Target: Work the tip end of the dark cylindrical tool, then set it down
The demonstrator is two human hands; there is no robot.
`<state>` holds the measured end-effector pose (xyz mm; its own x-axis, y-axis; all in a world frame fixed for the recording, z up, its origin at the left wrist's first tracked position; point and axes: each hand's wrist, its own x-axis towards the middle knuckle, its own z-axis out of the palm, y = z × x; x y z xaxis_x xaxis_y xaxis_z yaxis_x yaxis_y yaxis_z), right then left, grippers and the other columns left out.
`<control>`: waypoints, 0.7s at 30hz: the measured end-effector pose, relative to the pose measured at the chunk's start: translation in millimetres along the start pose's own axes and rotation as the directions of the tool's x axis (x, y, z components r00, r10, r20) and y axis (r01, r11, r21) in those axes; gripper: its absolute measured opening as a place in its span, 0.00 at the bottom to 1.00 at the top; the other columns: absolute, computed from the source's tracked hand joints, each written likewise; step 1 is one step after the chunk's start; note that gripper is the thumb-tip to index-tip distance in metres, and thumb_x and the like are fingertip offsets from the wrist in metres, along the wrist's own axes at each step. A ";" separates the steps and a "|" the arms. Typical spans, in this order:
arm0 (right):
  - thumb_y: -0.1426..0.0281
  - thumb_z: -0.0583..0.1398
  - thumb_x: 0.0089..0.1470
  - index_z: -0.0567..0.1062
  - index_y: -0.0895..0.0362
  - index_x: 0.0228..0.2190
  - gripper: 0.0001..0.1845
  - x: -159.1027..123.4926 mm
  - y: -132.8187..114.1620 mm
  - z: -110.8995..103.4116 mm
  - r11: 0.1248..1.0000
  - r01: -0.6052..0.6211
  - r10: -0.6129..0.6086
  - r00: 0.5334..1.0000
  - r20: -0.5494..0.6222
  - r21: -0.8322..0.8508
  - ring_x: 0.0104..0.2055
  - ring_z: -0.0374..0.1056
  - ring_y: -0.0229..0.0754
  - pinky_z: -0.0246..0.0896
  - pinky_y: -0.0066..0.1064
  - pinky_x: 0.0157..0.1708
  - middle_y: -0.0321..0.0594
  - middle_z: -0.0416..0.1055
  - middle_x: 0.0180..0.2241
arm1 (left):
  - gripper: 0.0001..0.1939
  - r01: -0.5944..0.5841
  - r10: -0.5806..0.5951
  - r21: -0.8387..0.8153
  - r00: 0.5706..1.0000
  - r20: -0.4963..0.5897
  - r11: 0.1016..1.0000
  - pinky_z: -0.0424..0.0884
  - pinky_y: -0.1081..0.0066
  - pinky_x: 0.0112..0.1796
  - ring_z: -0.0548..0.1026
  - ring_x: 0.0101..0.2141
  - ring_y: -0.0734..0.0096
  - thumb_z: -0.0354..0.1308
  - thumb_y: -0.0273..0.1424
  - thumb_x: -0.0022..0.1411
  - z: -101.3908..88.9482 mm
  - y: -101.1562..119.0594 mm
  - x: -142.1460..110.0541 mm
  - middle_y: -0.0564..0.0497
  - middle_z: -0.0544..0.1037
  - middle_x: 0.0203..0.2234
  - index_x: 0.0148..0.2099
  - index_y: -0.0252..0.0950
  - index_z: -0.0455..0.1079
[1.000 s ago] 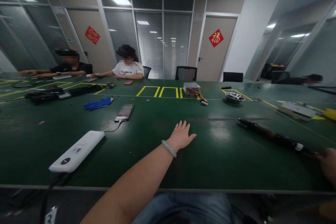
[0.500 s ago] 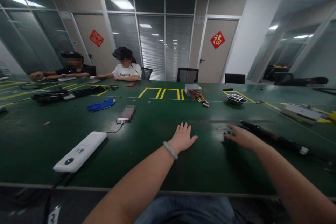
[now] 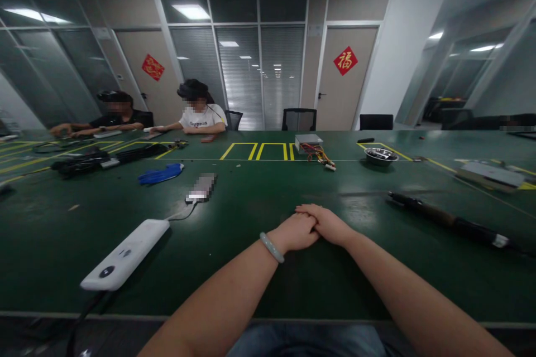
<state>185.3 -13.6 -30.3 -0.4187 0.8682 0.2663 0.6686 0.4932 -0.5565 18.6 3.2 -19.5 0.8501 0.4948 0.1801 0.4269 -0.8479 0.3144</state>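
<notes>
In the head view my left hand, with a pale bangle at its wrist, rests on the green tabletop. My right hand lies over its fingers and is closed around them. Most of the left fingers are hidden under the right hand, so their shape does not show. No object is visible in either hand. To the right of my hands lies a long black electric screwdriver. Left of them are a phone on a cable and a white power strip.
Farther back stand a power supply box with coloured wires and a metal bowl. A blue bundle and black cables lie at left. Two people sit across the table. A flat grey box lies at right.
My right hand has moved left, away from the screwdriver side, and now covers my left hand. The left fingers were spread flat before and are now mostly covered.
</notes>
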 end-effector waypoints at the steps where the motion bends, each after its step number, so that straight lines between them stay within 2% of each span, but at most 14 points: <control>1: 0.81 0.52 0.44 0.70 0.53 0.55 0.35 -0.3 0.0 -0.5 1.000 0.000 0.000 1.000 0.004 0.002 0.59 0.61 0.42 0.48 0.41 0.63 0.39 0.67 0.56 | 0.22 0.000 0.000 0.000 1.000 0.001 1.000 0.59 0.62 0.59 0.68 0.56 0.59 0.50 0.32 0.63 0.2 -0.1 0.1 0.39 0.70 0.55 0.57 0.29 0.65; 7: 0.81 0.52 0.43 0.71 0.54 0.54 0.35 -0.1 -6.2 -2.0 1.000 -0.010 0.011 1.000 0.012 -0.012 0.58 0.61 0.42 0.48 0.41 0.62 0.40 0.68 0.55 | 0.19 0.009 -0.009 0.009 1.000 0.006 1.000 0.63 0.62 0.56 0.71 0.52 0.59 0.51 0.33 0.63 0.5 -0.3 -0.5 0.40 0.74 0.51 0.53 0.29 0.68; 11: 0.81 0.52 0.44 0.70 0.55 0.55 0.35 -3.1 -15.5 -4.9 0.998 -0.048 0.049 0.999 0.020 -0.040 0.58 0.61 0.43 0.50 0.40 0.62 0.41 0.68 0.56 | 0.19 -0.002 0.002 0.018 1.000 -0.004 1.000 0.62 0.62 0.56 0.71 0.53 0.59 0.51 0.33 0.63 1.2 1.8 -1.2 0.40 0.73 0.51 0.53 0.29 0.68; 14: 0.79 0.53 0.47 0.68 0.53 0.57 0.34 -4.7 -19.6 -14.0 0.995 -0.042 0.050 0.995 0.088 -0.089 0.60 0.59 0.43 0.48 0.40 0.63 0.39 0.66 0.58 | 0.20 -0.015 0.016 0.018 1.000 -0.019 1.000 0.58 0.62 0.59 0.68 0.55 0.59 0.50 0.34 0.65 2.2 3.1 -1.8 0.40 0.71 0.54 0.55 0.30 0.67; 16: 0.74 0.56 0.50 0.64 0.52 0.59 0.34 -7.2 -13.5 -27.5 0.990 -0.030 0.051 0.987 0.152 -0.136 0.62 0.56 0.44 0.46 0.39 0.63 0.39 0.62 0.60 | 0.22 -0.030 0.030 0.011 0.999 -0.033 0.999 0.53 0.61 0.61 0.63 0.60 0.59 0.48 0.37 0.66 2.2 3.2 -2.5 0.42 0.66 0.59 0.58 0.32 0.64; 18: 0.67 0.59 0.52 0.60 0.52 0.62 0.36 -13.7 2.8 -48.6 0.976 -0.087 0.122 0.978 0.168 -0.200 0.64 0.54 0.47 0.46 0.40 0.63 0.40 0.57 0.63 | 0.26 -0.032 0.032 -0.017 0.999 -0.023 0.999 0.49 0.58 0.63 0.54 0.64 0.59 0.45 0.42 0.69 1.0 2.7 -3.8 0.44 0.59 0.64 0.63 0.35 0.59; 19: 0.63 0.59 0.53 0.58 0.52 0.63 0.37 -19.5 14.7 -62.0 0.958 -0.155 0.190 0.973 0.131 -0.241 0.64 0.54 0.48 0.47 0.41 0.63 0.42 0.56 0.63 | 0.28 -0.027 0.027 -0.039 1.000 -0.007 0.999 0.47 0.57 0.63 0.50 0.66 0.59 0.43 0.45 0.69 0.0 2.3 -4.7 0.45 0.56 0.65 0.65 0.37 0.56; 21: 0.57 0.56 0.56 0.56 0.55 0.64 0.37 -38.0 44.2 -92.2 0.882 -0.330 0.339 0.940 -0.031 -0.337 0.63 0.55 0.51 0.49 0.41 0.61 0.47 0.56 0.63 | 0.31 -0.012 0.014 -0.082 0.999 0.032 0.997 0.46 0.55 0.63 0.46 0.67 0.59 0.40 0.49 0.69 -2.3 1.4 -6.6 0.46 0.51 0.67 0.68 0.38 0.52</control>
<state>287.4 -19.8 7.6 -0.1475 0.9853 0.0859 0.9349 0.1672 -0.3132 12.9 -0.9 -18.1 0.8657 0.4761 0.1545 0.3902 -0.8353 0.3873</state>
